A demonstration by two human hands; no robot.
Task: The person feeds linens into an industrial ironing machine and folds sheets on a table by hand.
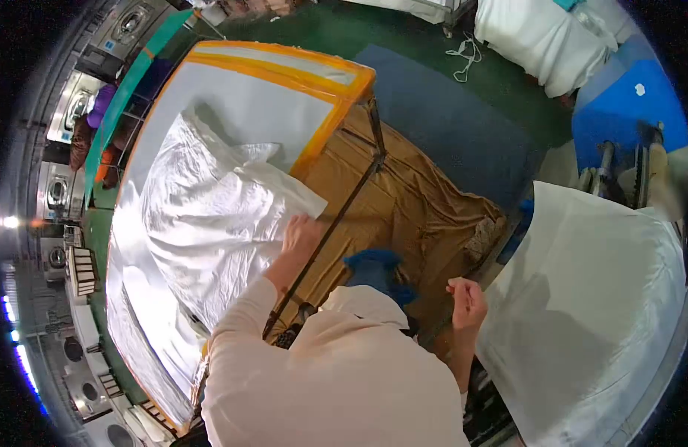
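A shiny white cloth lies rumpled over the left table, its corner reaching past the table's near edge. At that edge my left hand is closed on the cloth; its fingertips are partly blurred. My right hand hangs in the air with loosely curled fingers, and nothing shows in it. It is beside a padded board with a smooth white cover, apart from it.
The table has an orange-taped edge. Brown fabric drapes low between table and board, with a dark bar above it. White bundles and a blue surface are at upper right. Washing machines line the left.
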